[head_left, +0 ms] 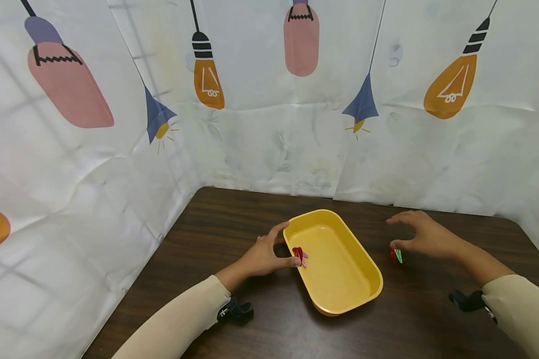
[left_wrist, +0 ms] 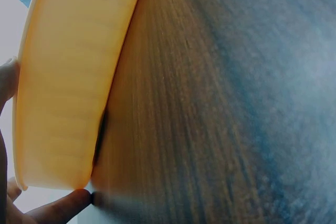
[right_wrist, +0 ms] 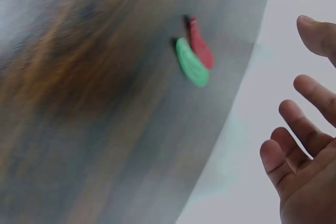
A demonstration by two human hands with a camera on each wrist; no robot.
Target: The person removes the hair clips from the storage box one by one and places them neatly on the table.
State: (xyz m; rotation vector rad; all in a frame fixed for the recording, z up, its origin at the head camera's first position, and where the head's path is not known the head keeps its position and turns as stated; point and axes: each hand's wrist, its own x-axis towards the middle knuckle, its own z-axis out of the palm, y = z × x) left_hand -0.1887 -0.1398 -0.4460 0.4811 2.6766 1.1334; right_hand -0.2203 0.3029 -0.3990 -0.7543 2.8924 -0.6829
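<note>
My left hand (head_left: 267, 255) grips the left side of a yellow plastic tray (head_left: 341, 259), its thumb over the rim. In the left wrist view, fingers meet the end of the tray (left_wrist: 73, 77). Inside the tray, beside that thumb, lie red and pink hair clips (head_left: 298, 254). My right hand (head_left: 424, 234) hovers to the right of the tray, fingers spread and loosely bent, holding nothing. Below its thumb, on the table, a green snap hair clip (right_wrist: 193, 66) lies against a red one (right_wrist: 200, 48).
The dark wood-grain table (head_left: 233, 214) has rounded far corners. Behind and to the left hangs a white curtain (head_left: 260, 144) printed with lamps and bulbs. A black strap device (head_left: 238, 310) sits at the left wrist, another (head_left: 467, 300) at the right.
</note>
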